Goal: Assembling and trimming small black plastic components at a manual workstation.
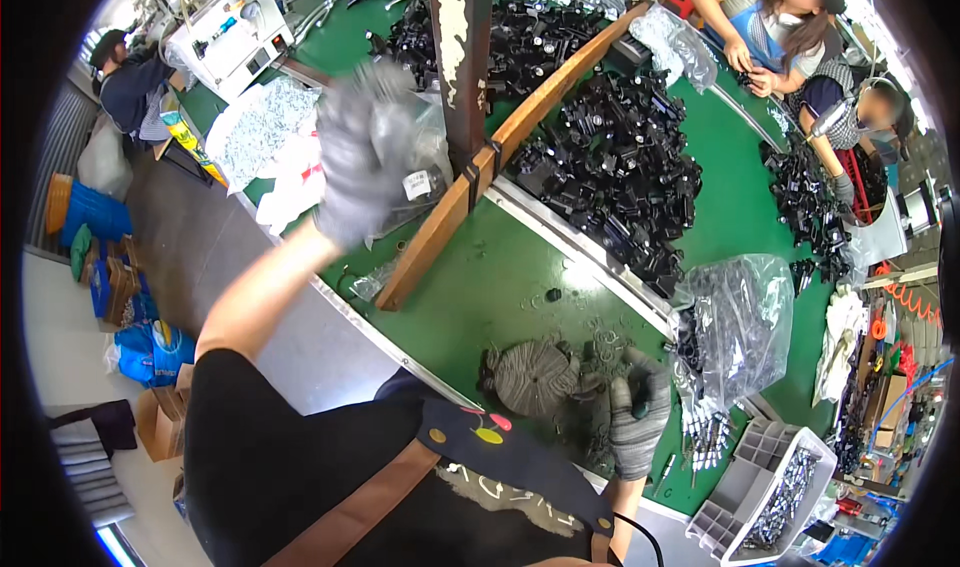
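My left hand (360,162), in a grey glove, is raised at the left over the bench edge, in front of a clear plastic bag (425,152). Motion smears its fingers, so I cannot tell whether it holds anything. My right hand (640,417), in a striped grey glove, is low over the bench with its fingers curled. What they hold, if anything, is hidden. Beside it lies a round, ridged grey disc (535,377) with dark bits around its edge. Several thin wire rings (605,347) are scattered between the disc and this hand.
A wooden bar (520,127) crosses the green bench, tied to a post (460,57). Black parts (620,167) are heaped beyond a metal rail (580,247). A clear bag (740,327) and a grey bin (725,507) stand at the right. Other people work at the far side.
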Motion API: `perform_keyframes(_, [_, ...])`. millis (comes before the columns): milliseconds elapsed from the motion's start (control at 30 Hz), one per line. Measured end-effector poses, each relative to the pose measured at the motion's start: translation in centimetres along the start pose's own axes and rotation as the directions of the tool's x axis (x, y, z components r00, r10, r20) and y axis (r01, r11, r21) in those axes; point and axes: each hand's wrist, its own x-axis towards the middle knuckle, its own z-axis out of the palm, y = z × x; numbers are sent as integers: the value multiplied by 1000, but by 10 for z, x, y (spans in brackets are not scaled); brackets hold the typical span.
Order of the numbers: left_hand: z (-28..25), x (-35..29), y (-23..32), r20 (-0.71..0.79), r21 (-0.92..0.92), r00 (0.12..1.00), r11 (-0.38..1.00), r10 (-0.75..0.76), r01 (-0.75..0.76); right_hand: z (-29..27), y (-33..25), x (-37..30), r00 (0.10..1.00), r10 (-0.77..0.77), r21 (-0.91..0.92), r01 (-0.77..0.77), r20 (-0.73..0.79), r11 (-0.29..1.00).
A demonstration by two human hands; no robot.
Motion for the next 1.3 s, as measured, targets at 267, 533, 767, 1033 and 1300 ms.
perform_keyframes(267, [180, 108, -133, 476, -237, 658, 805, 584, -543, -5, -9, 8, 998, 8, -73, -13, -65, 997])
perform_keyframes(533, [241, 151, -106, 823, 155, 497, 732, 275, -663, -1, -19, 22, 988, 72, -151, -93, -138, 984])
perform_keyframes(767, [179, 163, -114, 459, 146, 798, 852, 391, -502, 0, -25, 51, 995, -101, -354, 95, 2, 930])
perform_keyframes(1033, [36, 137, -255, 308, 247, 943, 947, 126, -207, 1, 3, 141, 996, -61, -587, 9, -68, 810])
perform_keyframes(1300, [-89, -24, 103, 153, -791, 983, 609, 101, 60, -18, 53, 197, 959, 113, -696, 103, 258, 711])
